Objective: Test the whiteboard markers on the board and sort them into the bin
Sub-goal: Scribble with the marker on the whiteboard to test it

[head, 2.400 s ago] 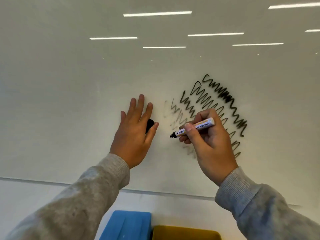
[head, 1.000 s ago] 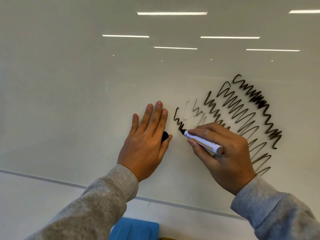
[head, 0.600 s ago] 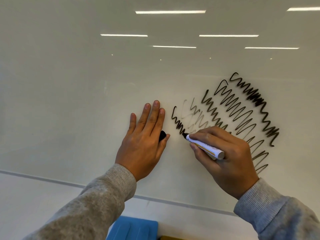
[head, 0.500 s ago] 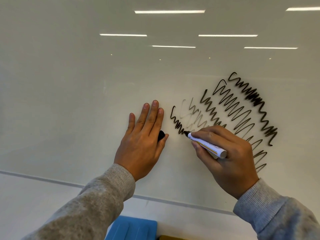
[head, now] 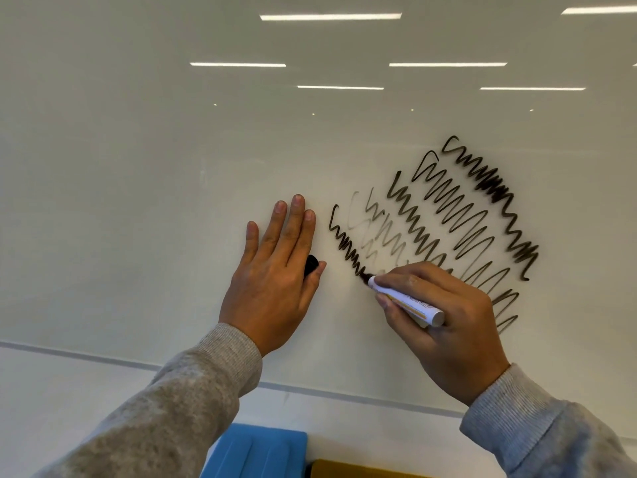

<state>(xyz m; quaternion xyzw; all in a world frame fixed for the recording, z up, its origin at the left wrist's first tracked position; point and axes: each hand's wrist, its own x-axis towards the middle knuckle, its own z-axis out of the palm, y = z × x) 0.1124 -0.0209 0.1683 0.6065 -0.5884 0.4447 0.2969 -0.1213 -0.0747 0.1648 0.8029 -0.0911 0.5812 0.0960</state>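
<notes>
Right hand (head: pixel 448 326), fingers closed on the white-barrelled whiteboard marker (head: pixel 406 301), has lengthened its dark zigzag (head: pixel 344 246), so the marker works; left hand (head: pixel 275 270) lies flat, pinning the black cap (head: pixel 312 264).

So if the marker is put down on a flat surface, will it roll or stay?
The marker looks round and smooth, so it would likely roll. It seems stiff and light: the right hand steers it with the fingertips alone.

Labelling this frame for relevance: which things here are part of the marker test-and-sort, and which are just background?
In the job:
- marker, in the right hand, tip on the whiteboard
- black cap, under the left hand
- test scribbles
- blue bin and yellow bin, partly in view, probably the sorting bins

Background:
- ceiling-light reflections
- grey sleeves
</notes>
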